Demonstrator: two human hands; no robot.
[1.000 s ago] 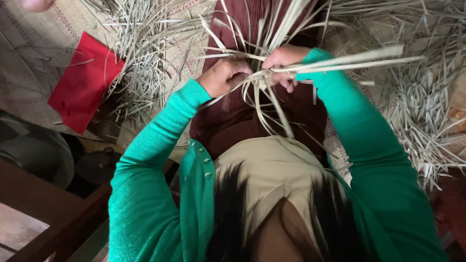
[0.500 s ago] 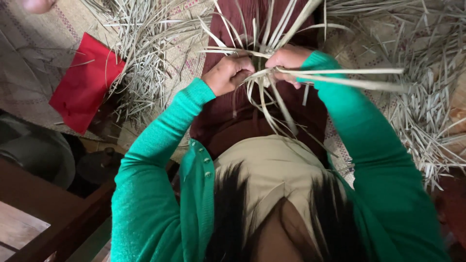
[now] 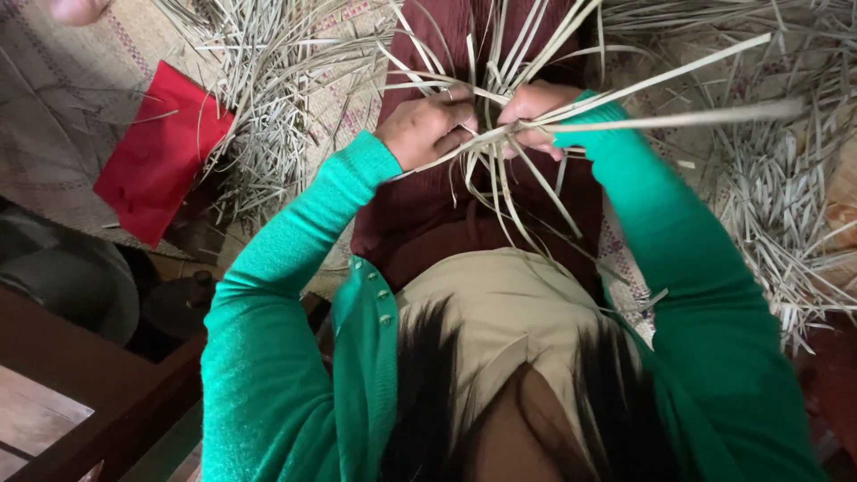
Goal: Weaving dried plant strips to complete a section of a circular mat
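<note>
Both my hands work one bundle of dry leaf strips (image 3: pixel 500 134) over my lap. My left hand (image 3: pixel 427 127) is curled narrow, fingers closed on the strips at the crossing point, knuckles up. My right hand (image 3: pixel 536 114) sits just beside it at 3 o'clock, also closed on the same strips, partly hidden by them. The hands are almost touching. From the crossing, strips fan up toward 12 o'clock, and loose ends hang down toward 6 o'clock over my dark red skirt (image 3: pixel 428 205). Two long strips (image 3: pixel 678 105) shoot out to 3 o'clock past my right wrist, blurred at the tips. Both green sleeves (image 3: pixel 295 259) reach in from 6 o'clock.

A heap of loose strips (image 3: pixel 259 98) lies on the woven mat (image 3: pixel 54 98) at 10 o'clock of my hands. Another heap (image 3: pixel 777 214) lies at 4 o'clock. A red cloth (image 3: pixel 161 161) lies flat on the mat at 9 o'clock, touching the left heap's edge. A dark wooden rail (image 3: pixel 116 419) runs at 7 o'clock, low in view.
</note>
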